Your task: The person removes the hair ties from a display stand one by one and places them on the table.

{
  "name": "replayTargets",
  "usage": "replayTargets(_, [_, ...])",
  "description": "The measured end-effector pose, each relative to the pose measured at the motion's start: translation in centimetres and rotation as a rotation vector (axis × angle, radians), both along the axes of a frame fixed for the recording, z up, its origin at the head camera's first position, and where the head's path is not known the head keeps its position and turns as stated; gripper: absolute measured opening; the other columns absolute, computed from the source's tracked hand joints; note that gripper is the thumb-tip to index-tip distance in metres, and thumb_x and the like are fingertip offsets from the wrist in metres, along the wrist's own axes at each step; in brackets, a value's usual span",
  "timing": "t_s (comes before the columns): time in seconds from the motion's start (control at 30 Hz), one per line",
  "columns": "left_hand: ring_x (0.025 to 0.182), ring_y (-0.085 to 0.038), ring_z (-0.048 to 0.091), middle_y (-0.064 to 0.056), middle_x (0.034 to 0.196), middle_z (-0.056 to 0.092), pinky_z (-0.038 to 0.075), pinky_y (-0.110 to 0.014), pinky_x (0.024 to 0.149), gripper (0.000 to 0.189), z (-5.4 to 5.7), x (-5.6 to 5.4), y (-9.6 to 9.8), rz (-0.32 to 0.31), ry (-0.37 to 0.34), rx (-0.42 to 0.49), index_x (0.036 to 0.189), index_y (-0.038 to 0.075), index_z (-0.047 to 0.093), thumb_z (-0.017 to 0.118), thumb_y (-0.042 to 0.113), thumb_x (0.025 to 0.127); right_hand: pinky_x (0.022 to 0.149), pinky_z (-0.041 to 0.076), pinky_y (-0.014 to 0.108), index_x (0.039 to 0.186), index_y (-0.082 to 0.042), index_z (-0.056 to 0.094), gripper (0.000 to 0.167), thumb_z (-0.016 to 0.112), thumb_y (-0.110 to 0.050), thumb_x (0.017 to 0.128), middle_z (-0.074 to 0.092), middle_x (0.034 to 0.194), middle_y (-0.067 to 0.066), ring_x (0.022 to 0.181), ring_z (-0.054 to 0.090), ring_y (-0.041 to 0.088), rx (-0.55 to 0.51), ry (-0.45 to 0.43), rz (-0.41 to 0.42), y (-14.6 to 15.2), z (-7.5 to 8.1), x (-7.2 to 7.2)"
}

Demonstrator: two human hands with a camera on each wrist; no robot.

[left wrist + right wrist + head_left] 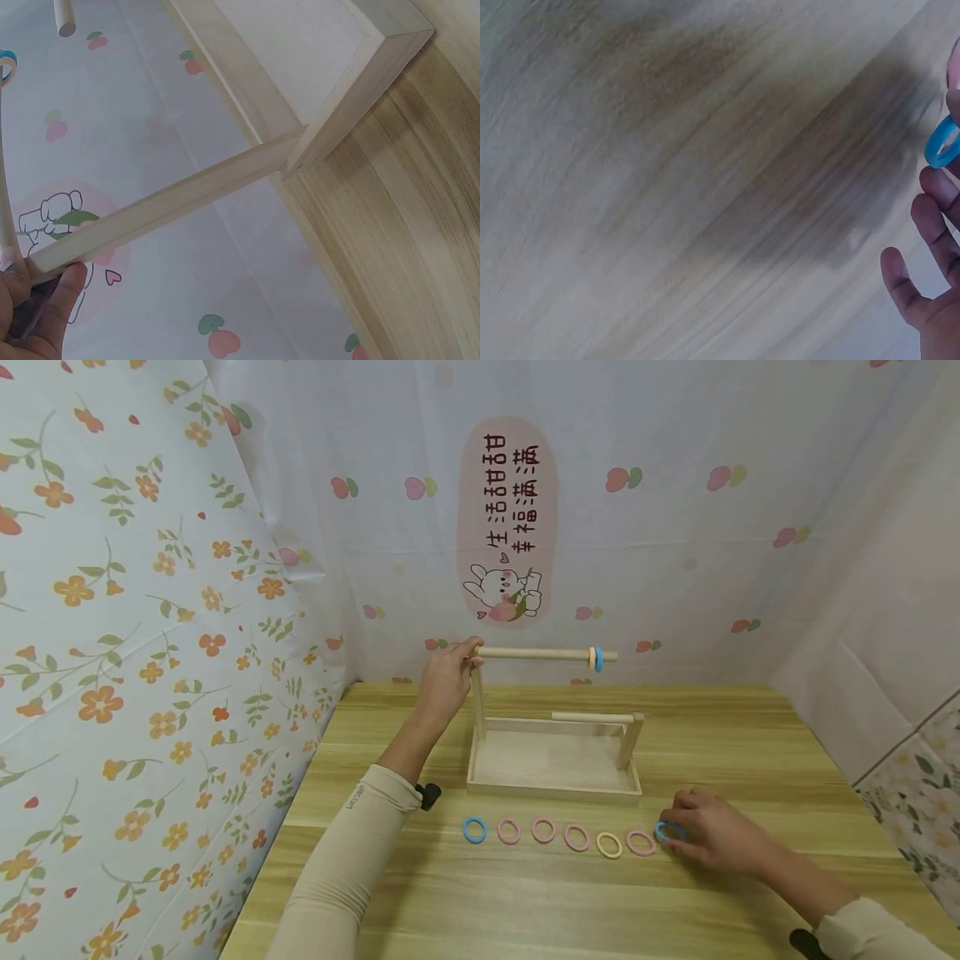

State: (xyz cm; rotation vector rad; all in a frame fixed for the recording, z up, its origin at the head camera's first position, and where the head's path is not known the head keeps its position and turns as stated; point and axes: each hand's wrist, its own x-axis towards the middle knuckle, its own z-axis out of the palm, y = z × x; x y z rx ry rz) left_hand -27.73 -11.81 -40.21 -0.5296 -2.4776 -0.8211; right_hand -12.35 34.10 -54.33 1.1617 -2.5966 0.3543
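Note:
A wooden stand point(480, 702) has a tall post with a long rod point(532, 653) running rightward from its top. My left hand point(447, 677) grips the top of that post, with thumb and fingers around the corner in the left wrist view. Near the rod's right end hang a blue ring point(598, 659) and a pale orange ring point(592, 658). Low at the right, my right hand point(716, 831) pinches another blue ring point(939, 146) between thumb and finger, close over the table, at the right end of a row of rings.
Left of the right hand, pink rings point(543, 830), a yellow ring point(610, 845) and a blue ring point(475, 830) lie in a row before the stand's tray point(555, 792). A shorter rod point(592, 717) points left from a low post. Printed cloth point(660, 568) hangs behind the table.

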Motion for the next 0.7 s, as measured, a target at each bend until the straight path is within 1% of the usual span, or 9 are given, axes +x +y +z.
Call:
replayTargets(0.13, [0.082,-0.033,0.074,-0.021,0.12,0.081,0.062,-0.043,0.07,0.03,0.05,-0.08,0.03,-0.003,0.001,-0.001,0.135,0.008,0.075,0.063,0.022,0.112,0.066,0.048,0.026,0.108,-0.022,0.082,0.036,0.101,-0.027,0.078,0.066,0.099,-0.015,0.091,0.054,0.001,0.023,-0.039,-0.022,-0.35,0.12,0.33])
replayTargets(0.33, [0.085,-0.033,0.076,-0.021,0.117,0.081,0.063,-0.044,0.07,0.028,0.02,-0.23,0.04,0.001,0.014,-0.004,0.133,0.008,0.075,0.063,0.023,0.112,0.064,0.052,0.033,0.11,-0.025,0.081,0.035,0.1,-0.032,0.081,0.065,0.102,-0.015,0.092,0.058,0.007,0.061,-0.071,-0.054,-0.59,0.13,0.5])
replayTargets(0.57, [0.088,-0.036,0.079,-0.021,0.117,0.082,0.064,-0.046,0.071,0.028,0.03,-0.09,0.0,0.0,0.018,0.003,0.134,0.007,0.076,0.067,0.018,0.11,0.065,0.051,0.033,0.11,-0.025,0.082,0.034,0.099,-0.035,0.082,0.066,0.101,-0.015,0.093,0.057,0.006,0.074,-0.079,-0.07,-0.52,0.0,0.51])
replayTargets(0.7, [0.088,-0.036,0.079,-0.021,0.117,0.082,0.065,-0.047,0.072,0.027,-0.01,-0.03,0.01,0.0,0.022,0.005,0.134,0.007,0.076,0.068,0.018,0.109,0.065,0.055,0.037,0.11,-0.024,0.082,0.033,0.098,-0.032,0.083,0.066,0.101,-0.016,0.093,0.058,0.007,0.08,-0.11,-0.083,-0.51,0.12,0.52])
